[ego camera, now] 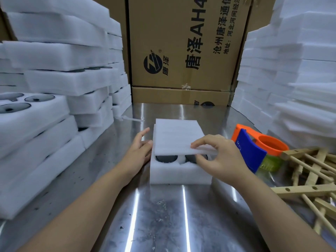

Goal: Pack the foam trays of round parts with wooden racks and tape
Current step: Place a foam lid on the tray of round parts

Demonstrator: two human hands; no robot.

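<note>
Covering the foam tray [180, 174] in the middle of the desk [163, 215]
The right hand [223, 157] pinches the foam sheet [176, 137] by its near edge; the left hand [138, 153], fingers straight, steadies the tray's side. If the sheet lands skewed, the round parts [166, 158] could stay exposed.

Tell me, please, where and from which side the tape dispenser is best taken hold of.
Probably the orange ring of the tape dispenser, taken from above: it opens upward and stands free, so fingers can hook inside it. The wooden racks crowd its right side and the foam tray lies to its left.
</note>
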